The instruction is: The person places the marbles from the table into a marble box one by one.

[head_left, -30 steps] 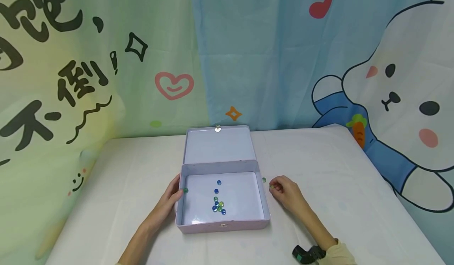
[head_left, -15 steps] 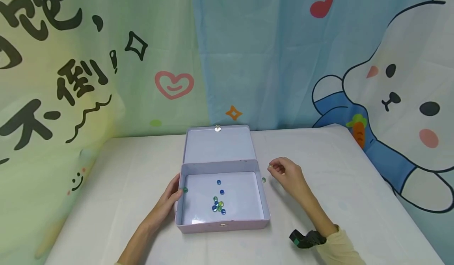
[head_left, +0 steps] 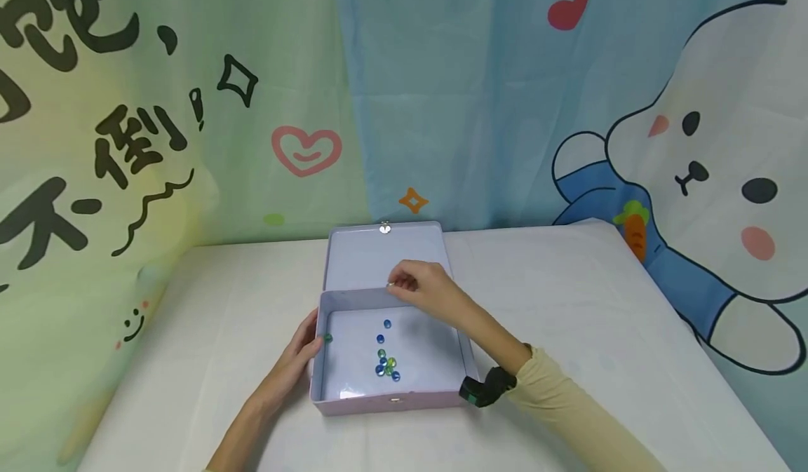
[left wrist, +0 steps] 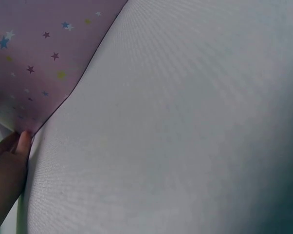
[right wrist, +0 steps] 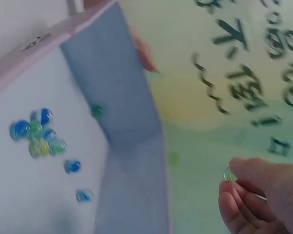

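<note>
My left hand grips the left wall of an open pinkish tin box, thumb at the rim and fingers along the outside. In the left wrist view, fingertips touch its star-printed side. Above the box's back edge, my right hand pinches a clear marble with a yellow-green swirl between thumb and finger. Inside the box, several blue and green glass marbles cluster near the front middle. Two blue marbles, one of them the upper marble, lie behind them. A green marble sits by the left wall.
The hinged lid leans back behind the box, its metal clasp at the top. A white cloth covers the table. Behind it hangs a printed curtain. A black wrist camera overlaps the box's front right corner.
My right hand has risen from the cloth right of the box and swung left over its back edge with the marble. One blue marble inside rolled right, then left. My left hand stays put.
</note>
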Tool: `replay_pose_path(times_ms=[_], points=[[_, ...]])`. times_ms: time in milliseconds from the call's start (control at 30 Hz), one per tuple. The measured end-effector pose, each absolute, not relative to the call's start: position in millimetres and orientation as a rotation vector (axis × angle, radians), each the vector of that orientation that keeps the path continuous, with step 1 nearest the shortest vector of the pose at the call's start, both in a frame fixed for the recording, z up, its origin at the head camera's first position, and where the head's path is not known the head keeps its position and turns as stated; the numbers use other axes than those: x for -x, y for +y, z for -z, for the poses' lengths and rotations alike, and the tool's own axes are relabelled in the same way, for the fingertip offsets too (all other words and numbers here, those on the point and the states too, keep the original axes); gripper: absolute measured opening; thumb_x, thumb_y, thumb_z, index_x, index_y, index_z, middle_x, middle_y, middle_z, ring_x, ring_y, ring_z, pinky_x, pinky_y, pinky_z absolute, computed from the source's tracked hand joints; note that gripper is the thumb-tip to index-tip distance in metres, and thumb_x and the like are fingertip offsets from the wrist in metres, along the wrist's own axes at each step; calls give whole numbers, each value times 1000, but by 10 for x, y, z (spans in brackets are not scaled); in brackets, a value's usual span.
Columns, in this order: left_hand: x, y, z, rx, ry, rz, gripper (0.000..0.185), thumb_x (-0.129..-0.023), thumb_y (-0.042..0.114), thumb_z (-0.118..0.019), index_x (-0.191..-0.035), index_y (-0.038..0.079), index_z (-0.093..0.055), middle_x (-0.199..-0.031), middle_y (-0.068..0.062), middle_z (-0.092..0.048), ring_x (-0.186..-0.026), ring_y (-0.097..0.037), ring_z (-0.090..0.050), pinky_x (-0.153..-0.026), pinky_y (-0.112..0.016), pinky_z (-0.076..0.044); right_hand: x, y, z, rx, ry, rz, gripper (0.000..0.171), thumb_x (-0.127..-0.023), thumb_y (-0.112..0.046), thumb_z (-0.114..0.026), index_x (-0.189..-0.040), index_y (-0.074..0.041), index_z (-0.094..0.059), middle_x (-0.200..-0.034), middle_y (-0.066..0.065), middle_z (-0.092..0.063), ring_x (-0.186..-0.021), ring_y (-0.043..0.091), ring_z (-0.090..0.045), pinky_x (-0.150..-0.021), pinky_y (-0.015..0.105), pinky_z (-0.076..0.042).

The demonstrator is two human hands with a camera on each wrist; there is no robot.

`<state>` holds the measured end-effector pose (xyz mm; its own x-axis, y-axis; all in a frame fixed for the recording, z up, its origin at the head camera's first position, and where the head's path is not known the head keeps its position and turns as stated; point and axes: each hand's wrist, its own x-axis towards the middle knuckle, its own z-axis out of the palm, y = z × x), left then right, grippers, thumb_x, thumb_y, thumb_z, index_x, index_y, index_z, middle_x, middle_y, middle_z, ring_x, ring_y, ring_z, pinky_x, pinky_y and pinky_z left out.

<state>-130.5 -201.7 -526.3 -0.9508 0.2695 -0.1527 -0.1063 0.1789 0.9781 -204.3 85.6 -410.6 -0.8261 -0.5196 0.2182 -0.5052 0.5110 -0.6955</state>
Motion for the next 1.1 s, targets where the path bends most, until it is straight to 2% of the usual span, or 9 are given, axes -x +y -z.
replay_pose_path(times_ms=[167,433,733,1100], points=[[1303,-2005,5256,-143,2161,-1846,56,-103,30,-37,-155,29,-15,-163,-13,-16,-150,-37,-14,-117,-62,-12,2142,467,4215,1091,2576,1039,9,-90,-15,-68,-94,-7,-66,-83,3,-68,-72,6,-56,-66,13,-48],[1303,-1996,5240,-140,2136,-1840,57,-103,30,-35,-155,30,-13,-164,-12,-11,-151,-38,-9,-117,-63,-11,2214,110,4422,1087,2502,743,9,-90,-18,-69,-89,-9,-65,-79,-1,-66,-67,4,-52,-62,12,-44],[1302,-2015,5241,-154,2135,-1848,56,-104,29,-36,-155,28,-13,-163,-14,-13,-151,-38,-11,-117,-61,-12,2244,-67,4557,1075,2491,533,10,-90,-19,-69,-84,-11,-65,-72,-5,-58,-63,4,-49,-59,12,-40],[1317,-2018,5248,-151,2145,-1863,57,-103,28,-37,-155,26,-14,-163,-13,-16,-151,-36,-13,-118,-57,-12,2194,-129,4676,1108,2516,464,11,-91,-18,-68,-85,-11,-62,-71,-4,-60,-60,2,-52,-56,11,-42]])
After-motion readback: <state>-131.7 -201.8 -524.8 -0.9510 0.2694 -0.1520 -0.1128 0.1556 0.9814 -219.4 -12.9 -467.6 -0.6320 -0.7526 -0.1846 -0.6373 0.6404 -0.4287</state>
